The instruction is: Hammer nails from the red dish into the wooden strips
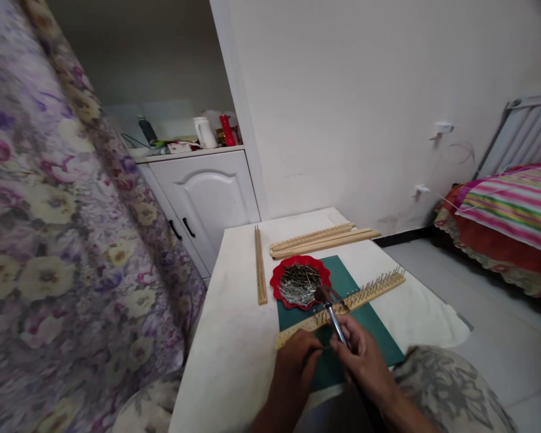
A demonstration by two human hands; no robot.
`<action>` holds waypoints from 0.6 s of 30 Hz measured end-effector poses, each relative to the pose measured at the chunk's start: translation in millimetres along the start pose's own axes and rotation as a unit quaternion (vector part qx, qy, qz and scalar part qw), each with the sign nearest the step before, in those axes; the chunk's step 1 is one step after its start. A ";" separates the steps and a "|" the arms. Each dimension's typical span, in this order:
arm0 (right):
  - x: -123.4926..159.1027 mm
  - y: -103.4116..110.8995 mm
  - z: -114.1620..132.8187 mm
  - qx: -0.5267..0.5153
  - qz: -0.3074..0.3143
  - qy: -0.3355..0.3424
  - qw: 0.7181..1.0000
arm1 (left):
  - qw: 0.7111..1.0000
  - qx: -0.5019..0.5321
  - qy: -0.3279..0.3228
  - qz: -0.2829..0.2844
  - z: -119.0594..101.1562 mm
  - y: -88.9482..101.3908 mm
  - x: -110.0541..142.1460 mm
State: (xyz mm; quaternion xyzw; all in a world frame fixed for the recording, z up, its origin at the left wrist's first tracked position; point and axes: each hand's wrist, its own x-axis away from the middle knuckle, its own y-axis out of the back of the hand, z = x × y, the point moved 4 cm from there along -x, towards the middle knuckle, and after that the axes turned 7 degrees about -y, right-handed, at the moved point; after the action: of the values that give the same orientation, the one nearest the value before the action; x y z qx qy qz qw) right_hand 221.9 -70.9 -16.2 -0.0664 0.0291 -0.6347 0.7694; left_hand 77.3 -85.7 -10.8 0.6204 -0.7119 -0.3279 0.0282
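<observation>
My right hand (pixel 363 355) is wrapped around a hammer (pixel 336 325) with a metal shaft. Its dark, slightly blurred head is over the wooden strip (pixel 297 328), beside the red dish. That strip lies slantwise across a green mat (pixel 379 337); nails (pixel 374 290) stand upright along its middle and right part, while its left part shows bare holes. Close to the strip's left part is my left hand (pixel 297 361), fingers pinched together; what they hold is hidden. A thin yellowish line shows between both hands. The scalloped red dish (pixel 276 279) holds a heap of loose nails (pixel 301 282).
Another narrow wooden strip (pixel 260 270) lies left of the dish. Several more strips (pixel 320 240) lie at the back of the white-covered table (pixel 225 337). A floral curtain (pixel 72 240) hangs left, a white cabinet (pixel 207 198) stands behind, and a bed (pixel 514 210) is at right.
</observation>
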 end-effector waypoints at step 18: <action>3.5 11.8 11.9 -0.004 -0.032 -0.014 0.999 | 0.990 -0.014 0.097 -0.106 42.6 5.2 -35.8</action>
State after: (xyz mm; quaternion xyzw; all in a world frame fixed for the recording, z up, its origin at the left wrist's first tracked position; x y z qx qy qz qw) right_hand 235.6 -71.3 -6.0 -0.0792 0.0190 -0.6576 0.7489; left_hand 61.9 -34.9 -28.4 0.7210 -0.6311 -0.2772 0.0705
